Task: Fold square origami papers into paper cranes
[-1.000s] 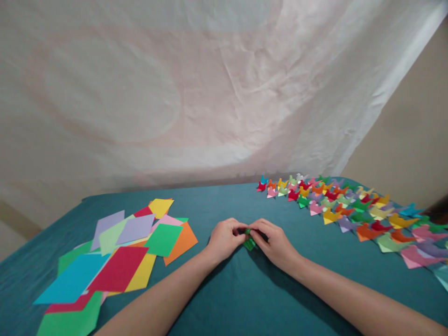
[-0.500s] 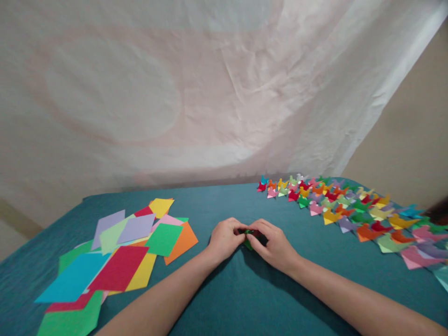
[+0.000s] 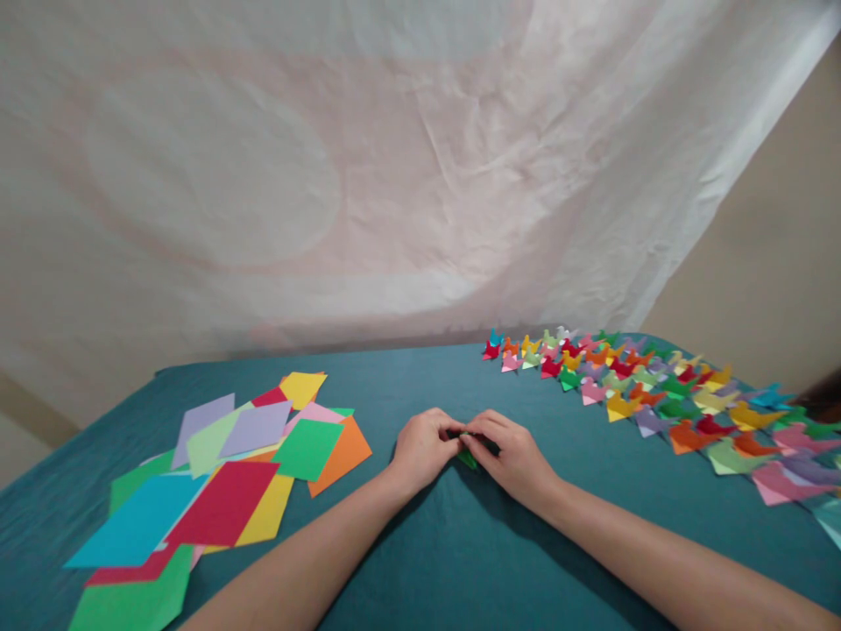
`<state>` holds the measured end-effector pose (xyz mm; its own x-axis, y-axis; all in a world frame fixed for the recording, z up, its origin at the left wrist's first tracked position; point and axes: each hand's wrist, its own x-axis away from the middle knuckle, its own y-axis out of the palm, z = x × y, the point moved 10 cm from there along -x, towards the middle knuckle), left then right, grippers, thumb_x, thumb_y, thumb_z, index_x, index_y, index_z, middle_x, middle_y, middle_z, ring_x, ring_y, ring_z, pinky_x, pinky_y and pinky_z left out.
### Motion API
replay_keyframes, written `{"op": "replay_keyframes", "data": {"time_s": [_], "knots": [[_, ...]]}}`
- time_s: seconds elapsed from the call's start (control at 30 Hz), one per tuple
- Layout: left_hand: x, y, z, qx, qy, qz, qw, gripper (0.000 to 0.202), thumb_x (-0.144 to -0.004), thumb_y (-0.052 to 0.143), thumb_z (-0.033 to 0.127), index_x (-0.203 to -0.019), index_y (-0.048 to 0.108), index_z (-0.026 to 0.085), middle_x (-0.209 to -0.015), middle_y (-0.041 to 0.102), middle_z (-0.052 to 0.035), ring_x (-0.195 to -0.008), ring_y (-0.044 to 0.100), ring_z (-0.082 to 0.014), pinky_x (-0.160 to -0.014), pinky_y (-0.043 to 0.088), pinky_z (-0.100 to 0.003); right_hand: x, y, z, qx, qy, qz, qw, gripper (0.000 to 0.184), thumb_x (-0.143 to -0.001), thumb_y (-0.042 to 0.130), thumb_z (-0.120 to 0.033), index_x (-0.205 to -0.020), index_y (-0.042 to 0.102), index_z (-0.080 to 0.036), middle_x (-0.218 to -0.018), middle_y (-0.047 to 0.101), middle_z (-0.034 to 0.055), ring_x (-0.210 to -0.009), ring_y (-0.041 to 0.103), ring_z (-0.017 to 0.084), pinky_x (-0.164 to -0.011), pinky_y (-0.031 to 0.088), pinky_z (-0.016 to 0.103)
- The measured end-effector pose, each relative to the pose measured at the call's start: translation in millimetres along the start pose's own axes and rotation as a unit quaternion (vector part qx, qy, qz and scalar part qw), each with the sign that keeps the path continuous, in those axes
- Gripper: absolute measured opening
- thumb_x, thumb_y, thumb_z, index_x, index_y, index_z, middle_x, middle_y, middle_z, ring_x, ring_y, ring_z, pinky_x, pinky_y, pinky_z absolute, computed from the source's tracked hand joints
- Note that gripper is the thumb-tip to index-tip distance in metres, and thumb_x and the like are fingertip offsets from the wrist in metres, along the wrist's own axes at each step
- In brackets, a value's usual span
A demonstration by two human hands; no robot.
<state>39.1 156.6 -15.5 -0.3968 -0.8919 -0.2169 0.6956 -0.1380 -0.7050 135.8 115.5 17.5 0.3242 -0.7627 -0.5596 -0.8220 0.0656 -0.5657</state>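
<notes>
Between my two hands, low over the middle of the cloth, is a small folded piece of green paper [image 3: 468, 459]. My left hand [image 3: 426, 445] pinches it from the left with thumb and fingers together. From the right, my right hand [image 3: 512, 456] grips the same piece between thumb and forefinger. The fingertips of both hands nearly meet at its top. Most of the folded paper is hidden behind the fingers; only its lower green part shows.
Loose sheets of coloured paper [image 3: 223, 504] lie overlapping on the left. Several rows of folded paper birds [image 3: 624, 405] stand on the right, reaching to the back. A teal cloth [image 3: 420, 552] covers the table. Behind hangs a pale sheet [image 3: 394, 175].
My right thumb and fingers have drawn closer together on the green paper, and slightly more of its lower part shows. The left hand stays in place.
</notes>
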Motion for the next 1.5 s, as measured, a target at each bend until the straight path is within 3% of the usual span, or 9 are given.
{"op": "replay_keyframes", "data": {"time_s": [1.27,1.5], "knots": [[1.7,-1.1,1.4,-0.02,-0.004,0.008,1.0,0.02,-0.075,0.059,0.022,-0.089,0.072,0.023,-0.08,0.063,-0.0002,-0.071,0.056,-0.014,-0.063,0.042,-0.022,0.1,-1.5,-10.3,0.001,-0.024,-0.003,1.0,0.02,-0.088,0.047,-0.017,-0.09,0.066,-0.021,-0.084,0.061,0.0057,-0.077,0.057,0.016,-0.07,0.048,0.028],[9.6,-6.3,13.4,-0.053,0.035,-0.008,0.998,0.02,-0.078,0.058,0.019,-0.092,0.071,0.023,-0.082,0.064,-0.0002,-0.073,0.057,-0.0136,-0.067,0.044,-0.022,0.8,-2.9,-12.1,0.006,-0.033,-0.004,0.999,0.02,-0.089,0.046,-0.018,-0.088,0.066,-0.02,-0.081,0.06,0.0054,-0.075,0.057,0.015,-0.069,0.048,0.027]]}}
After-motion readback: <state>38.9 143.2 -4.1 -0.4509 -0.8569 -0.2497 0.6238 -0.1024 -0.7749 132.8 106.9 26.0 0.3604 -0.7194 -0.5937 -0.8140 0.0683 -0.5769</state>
